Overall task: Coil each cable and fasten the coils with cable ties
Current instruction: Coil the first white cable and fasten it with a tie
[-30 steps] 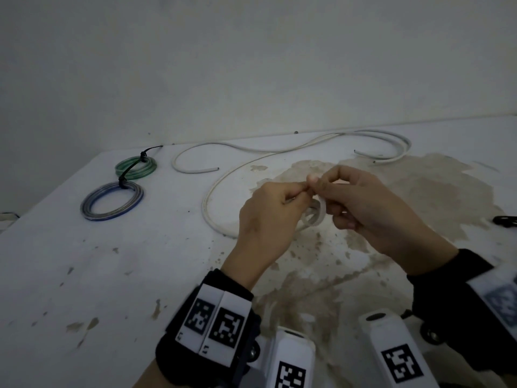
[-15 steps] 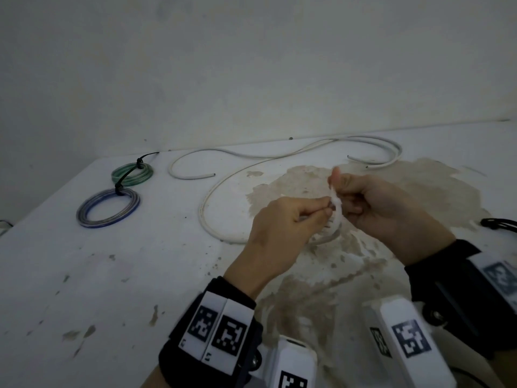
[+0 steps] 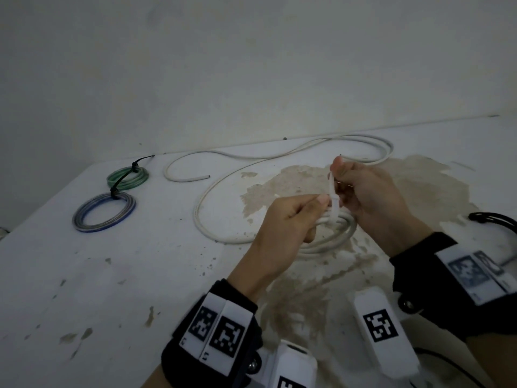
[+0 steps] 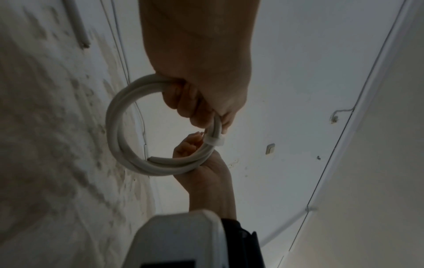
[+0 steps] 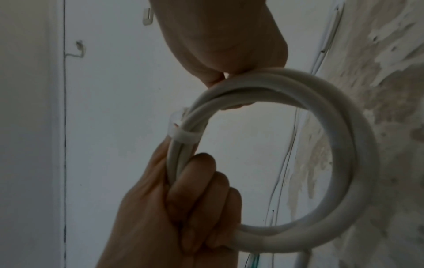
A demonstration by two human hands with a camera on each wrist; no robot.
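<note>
From above, the right hand (image 3: 372,200) has drawn the white cable tie (image 3: 333,198) up into a taut strip where half a second ago it was slack, while the left hand (image 3: 285,222) pinches the white coil (image 3: 330,242) just beside it, held above the table (image 3: 112,275). The left-wrist view shows the left fingers (image 4: 192,108) curled round the coil and the tie banding its strands between both hands. The right-wrist view shows the right fingers (image 5: 197,181) gripping the strands below a snug band, so I judge this coil nearly fastened; loose white cable (image 3: 212,203) beyond the hands remains.
</note>
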